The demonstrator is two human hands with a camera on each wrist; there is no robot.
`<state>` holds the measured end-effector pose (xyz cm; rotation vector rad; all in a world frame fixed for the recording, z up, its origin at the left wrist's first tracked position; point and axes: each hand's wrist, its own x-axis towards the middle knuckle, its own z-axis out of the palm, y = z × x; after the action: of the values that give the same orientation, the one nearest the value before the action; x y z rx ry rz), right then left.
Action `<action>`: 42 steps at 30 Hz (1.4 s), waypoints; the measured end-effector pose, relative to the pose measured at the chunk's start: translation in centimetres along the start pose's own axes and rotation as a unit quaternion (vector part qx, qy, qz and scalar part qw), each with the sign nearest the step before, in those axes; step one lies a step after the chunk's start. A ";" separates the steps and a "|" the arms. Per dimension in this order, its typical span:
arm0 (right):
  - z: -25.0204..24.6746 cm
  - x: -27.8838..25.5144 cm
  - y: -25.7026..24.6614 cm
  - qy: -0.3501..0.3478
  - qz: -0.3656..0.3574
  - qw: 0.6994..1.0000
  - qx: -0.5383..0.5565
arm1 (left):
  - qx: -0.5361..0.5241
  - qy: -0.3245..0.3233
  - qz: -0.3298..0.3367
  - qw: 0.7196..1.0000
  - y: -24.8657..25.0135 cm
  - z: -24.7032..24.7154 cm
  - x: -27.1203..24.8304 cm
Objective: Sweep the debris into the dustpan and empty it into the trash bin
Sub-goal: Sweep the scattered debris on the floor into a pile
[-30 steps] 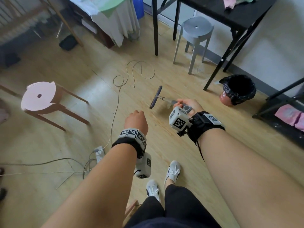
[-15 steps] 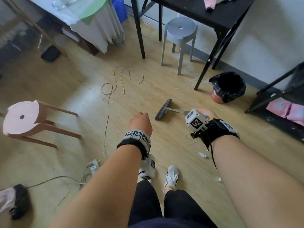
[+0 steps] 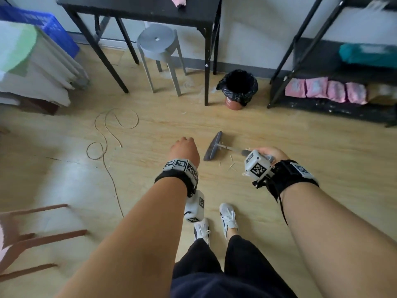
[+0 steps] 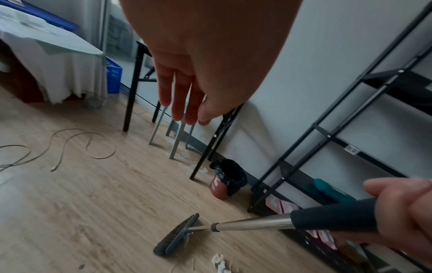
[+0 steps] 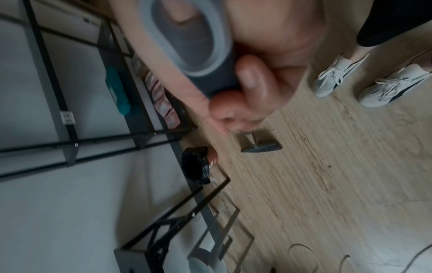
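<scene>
My right hand (image 3: 269,152) grips the dark handle (image 4: 334,215) of a broom. Its grey head (image 3: 212,146) rests on the wood floor ahead of my feet, also seen as the broom head (image 5: 260,147) in the right wrist view. Small wood splinters (image 3: 232,163) and a scrap of white paper (image 4: 218,259) lie just behind the head. My left hand (image 3: 184,148) hangs free to the left of the broom, fingers (image 4: 180,96) straight and relaxed, holding nothing. The trash bin (image 3: 237,89) with a black liner stands by the wall. No dustpan is in view.
A black table (image 3: 206,16) and a grey stool (image 3: 159,43) stand left of the bin. A black shelf rack (image 3: 326,104) with pink packets is to its right. A loose cable (image 3: 105,134) curls on the floor at left, near a pink stool (image 3: 25,235).
My view has swung right, toward the wall, the bin and the rack. The broom head has come down from its raised position onto the floor beside the splinters. The left hand stays empty.
</scene>
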<state>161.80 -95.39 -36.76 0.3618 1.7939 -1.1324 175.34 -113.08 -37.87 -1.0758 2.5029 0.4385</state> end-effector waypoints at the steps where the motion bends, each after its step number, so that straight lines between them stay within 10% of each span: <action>1: -0.8 -0.8 0.6 0.011 0.004 1.000 0.016 | 0.006 -0.003 0.014 1.000 0.6 0.3 -0.1; 22: -15.3 -6.0 6.3 0.067 0.041 0.986 0.144 | 0.044 -0.039 0.094 0.994 13.5 4.9 -5.5; 42: -25.8 -7.4 8.2 0.039 0.013 0.988 -0.147 | 0.051 -0.016 0.100 0.994 24.2 8.1 -10.5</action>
<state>156.48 -68.26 -31.95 0.2552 1.9855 -0.8288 165.81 -87.20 -36.97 -0.7776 2.5851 0.3760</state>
